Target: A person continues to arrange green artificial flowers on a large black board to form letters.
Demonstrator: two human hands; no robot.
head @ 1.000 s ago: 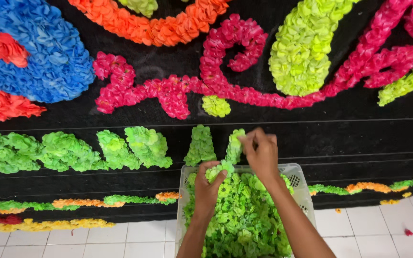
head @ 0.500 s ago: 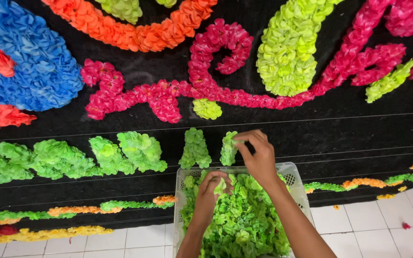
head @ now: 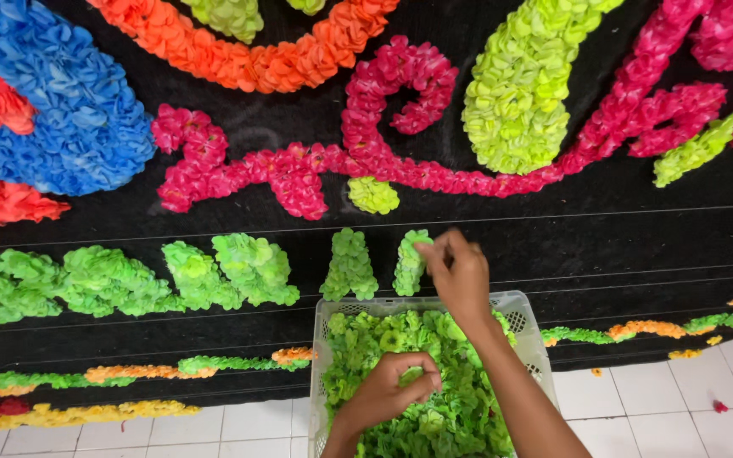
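A white plastic basket (head: 523,315) full of green paper flowers (head: 460,407) sits at the bottom centre. My left hand (head: 390,390) reaches into the pile, fingers curled around a green flower. My right hand (head: 458,273) is raised above the basket and pinches a light green flower against the top of a narrow green flower column (head: 409,263) on the black board (head: 553,229). A second green column (head: 349,265) stands just left of it.
The black board carries blue (head: 53,110), orange (head: 248,59), pink (head: 383,161) and lime (head: 515,93) flower shapes, with green clusters (head: 112,280) at left. Thin mixed-colour strips (head: 137,371) run along its lower edge. White floor tiles (head: 655,416) lie below, with a few scraps.
My right hand rose from the basket rim to the top of the right green column. My left hand sank deeper into the flowers and curled around one.
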